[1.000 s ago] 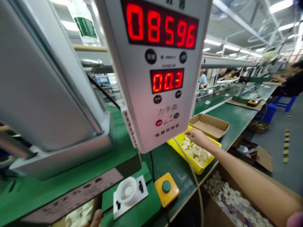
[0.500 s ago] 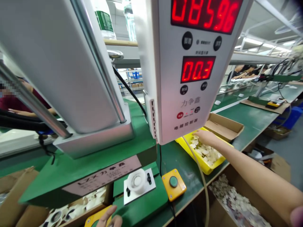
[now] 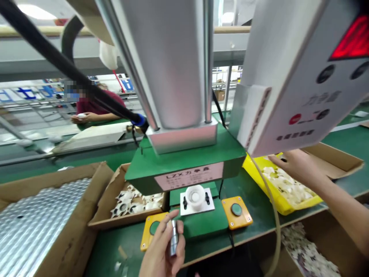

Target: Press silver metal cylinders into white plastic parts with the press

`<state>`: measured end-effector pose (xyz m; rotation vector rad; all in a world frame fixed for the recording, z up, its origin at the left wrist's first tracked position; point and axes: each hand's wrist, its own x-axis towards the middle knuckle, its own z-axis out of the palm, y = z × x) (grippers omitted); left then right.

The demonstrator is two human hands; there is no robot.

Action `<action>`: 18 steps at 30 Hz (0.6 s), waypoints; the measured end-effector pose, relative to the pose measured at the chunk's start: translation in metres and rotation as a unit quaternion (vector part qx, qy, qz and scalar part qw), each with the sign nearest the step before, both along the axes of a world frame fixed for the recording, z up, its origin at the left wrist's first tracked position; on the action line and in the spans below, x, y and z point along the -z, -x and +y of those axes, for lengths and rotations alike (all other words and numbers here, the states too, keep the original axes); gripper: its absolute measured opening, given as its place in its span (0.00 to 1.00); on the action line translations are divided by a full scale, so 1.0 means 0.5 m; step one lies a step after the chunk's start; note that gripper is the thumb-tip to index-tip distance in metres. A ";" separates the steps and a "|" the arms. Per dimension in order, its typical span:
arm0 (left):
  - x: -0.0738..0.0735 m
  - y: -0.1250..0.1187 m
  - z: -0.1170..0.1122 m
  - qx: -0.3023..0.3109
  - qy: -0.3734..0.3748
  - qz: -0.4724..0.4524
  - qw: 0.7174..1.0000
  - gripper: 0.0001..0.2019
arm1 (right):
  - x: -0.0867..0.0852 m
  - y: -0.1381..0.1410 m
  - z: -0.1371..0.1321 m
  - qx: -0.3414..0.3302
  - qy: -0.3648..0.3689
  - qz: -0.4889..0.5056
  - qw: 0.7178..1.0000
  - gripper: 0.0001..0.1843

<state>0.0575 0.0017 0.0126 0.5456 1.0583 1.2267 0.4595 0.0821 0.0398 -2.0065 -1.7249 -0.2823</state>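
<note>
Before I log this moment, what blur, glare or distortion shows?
Head view: display smeared, cut by the right edge; head view: lettering on the controller blurred, its casing slanting, perhaps from lens stretch; head view: ceiling light blown out white; head view: glints on the metal piece in the left hand.

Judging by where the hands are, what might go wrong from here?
1. The shiny silver metal cylinder (one piece or several, unclear) might slip from the left hand.
2. In this view, that hand overlaps the square yellow box with a round green button; an accidental press seems possible.
3. A thin beige hose crosses in front of the yellow plastic bin; the right hand there might snag it.
</note>
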 end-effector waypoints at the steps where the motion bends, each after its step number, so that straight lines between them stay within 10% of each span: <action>1: 0.002 -0.003 0.001 0.002 -0.009 0.008 1.000 0.19 | -0.013 0.045 -0.020 -0.048 -0.041 0.002 0.998 0.18; 5: -0.001 -0.018 0.004 0.022 -0.042 0.037 0.998 0.19 | -0.035 0.254 -0.076 -0.304 -0.013 0.044 0.951 0.12; 9: -0.006 -0.016 -0.005 0.044 -0.068 0.080 0.993 0.22 | -0.025 0.395 -0.055 -0.359 0.033 0.060 0.931 0.15; 18: 0.016 0.016 -0.021 0.029 -0.081 0.107 0.990 0.22 | -0.021 0.436 -0.023 -0.404 0.002 -0.041 0.914 0.13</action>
